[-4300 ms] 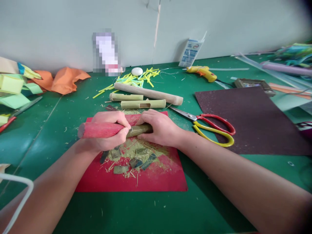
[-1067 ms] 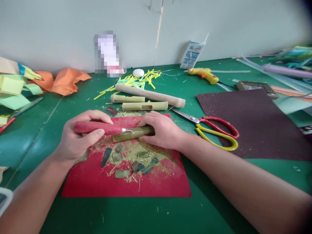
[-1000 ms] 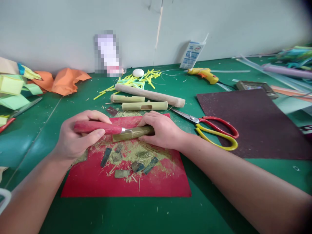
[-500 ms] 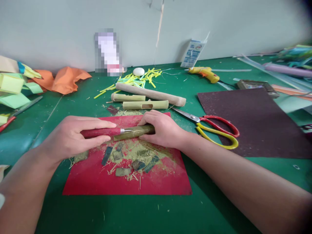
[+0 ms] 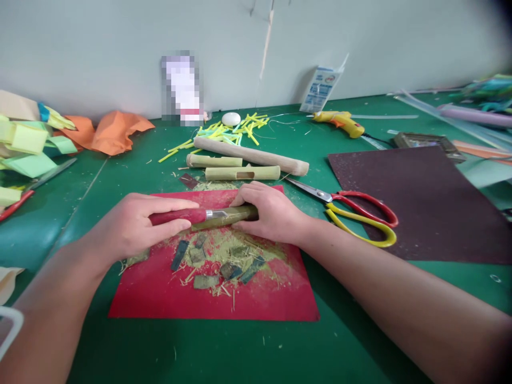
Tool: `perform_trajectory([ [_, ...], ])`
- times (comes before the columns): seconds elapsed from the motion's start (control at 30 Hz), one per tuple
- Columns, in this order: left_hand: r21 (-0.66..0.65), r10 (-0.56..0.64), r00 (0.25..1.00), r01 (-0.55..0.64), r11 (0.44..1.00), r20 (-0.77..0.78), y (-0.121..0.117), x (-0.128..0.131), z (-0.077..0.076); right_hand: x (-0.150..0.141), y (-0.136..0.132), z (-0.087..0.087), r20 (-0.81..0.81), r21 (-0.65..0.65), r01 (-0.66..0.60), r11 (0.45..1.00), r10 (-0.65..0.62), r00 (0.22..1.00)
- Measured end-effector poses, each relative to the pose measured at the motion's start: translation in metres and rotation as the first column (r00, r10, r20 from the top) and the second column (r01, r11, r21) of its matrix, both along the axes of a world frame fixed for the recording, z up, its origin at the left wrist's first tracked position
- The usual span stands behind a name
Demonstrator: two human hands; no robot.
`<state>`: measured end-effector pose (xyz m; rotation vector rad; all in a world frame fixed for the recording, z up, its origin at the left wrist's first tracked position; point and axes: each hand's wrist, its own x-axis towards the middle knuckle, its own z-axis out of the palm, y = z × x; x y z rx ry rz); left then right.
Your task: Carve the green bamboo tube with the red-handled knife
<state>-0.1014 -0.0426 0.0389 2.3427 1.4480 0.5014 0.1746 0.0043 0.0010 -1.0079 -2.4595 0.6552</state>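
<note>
Shifted rightward, the knife [image 5: 178, 215] juts beyond the pinching left hand [image 5: 138, 221]; right hand [image 5: 274, 213] clamps green bamboo [image 5: 242, 213].

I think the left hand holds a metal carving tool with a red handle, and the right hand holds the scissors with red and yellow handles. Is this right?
No: the head view shows the right hand holding a rounded greenish bamboo piece, not the scissors. The left hand does hold the red-handled carving tool.
</note>
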Motion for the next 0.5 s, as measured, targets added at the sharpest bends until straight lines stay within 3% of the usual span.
perform_trajectory([
  [0.17, 0.055, -0.018, 1.0, 0.018, 0.998, 0.001, -0.001, -0.001, 0.005, 0.001, 0.0, 0.0, 0.006, -0.003, -0.002, 1.0, 0.002, 1.0],
  [0.3, -0.005, 0.011, 0.997, -0.011, 1.0, -0.081, -0.005, 0.002, 0.012, 0.001, 0.0, 0.0, -0.002, 0.003, 0.001, 1.0, -0.001, 1.0],
  [0.5, 0.011, -0.069, 0.987, 0.071, 0.997, -0.144, -0.01, 0.007, 0.012, 0.0, 0.0, 0.0, -0.015, 0.004, 0.007, 1.0, -0.007, 1.0],
])
